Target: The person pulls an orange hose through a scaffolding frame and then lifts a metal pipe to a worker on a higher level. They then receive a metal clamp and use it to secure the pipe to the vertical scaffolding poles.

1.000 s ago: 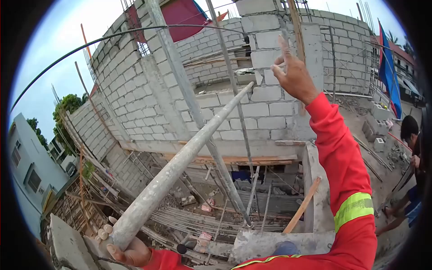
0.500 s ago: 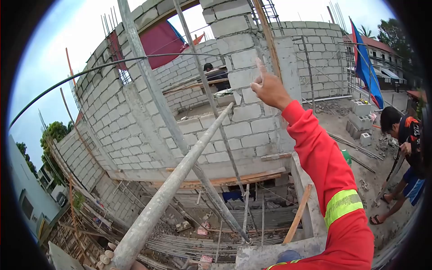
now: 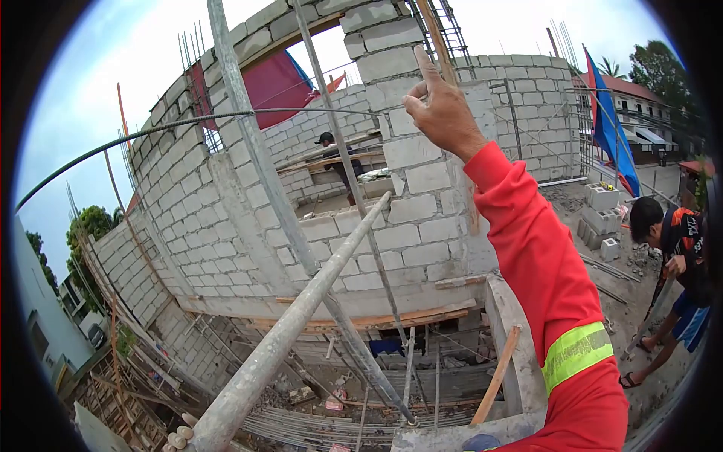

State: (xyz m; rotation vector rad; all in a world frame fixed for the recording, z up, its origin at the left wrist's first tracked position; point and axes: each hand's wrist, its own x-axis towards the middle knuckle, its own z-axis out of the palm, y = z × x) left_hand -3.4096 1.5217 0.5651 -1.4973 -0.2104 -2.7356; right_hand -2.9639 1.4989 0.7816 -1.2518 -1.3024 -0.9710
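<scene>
- Concrete floor (image 3: 565, 207), right of the frame: grey hollow blocks (image 3: 602, 200) stacked on it, with loose rods (image 3: 602, 267) lying flat near them.
- Lower ground (image 3: 301, 377), bottom centre: steel bars (image 3: 316, 426) lying flat in a bundle, with small rubble (image 3: 331, 399) just beside them.

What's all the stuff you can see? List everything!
pipe: 1, grey, slanting up from bottom left
block wall: 1, grey, across the middle
leaning poles: 2, grey, before the wall
bent rod: 1, dark, arching upper left
sheet: 1, red, behind the wall top
flag: 1, blue, upper right
loose blocks: several, grey, right
plank: 1, brown, lower middle
bending person: 1, right edge
far person: 1, dark, by the wall
sleeve: 1, red with yellow band, right arm
left hand: 1, bottom left, grip round the pipe
right hand: 1, raised, one finger up, holding nothing
</scene>
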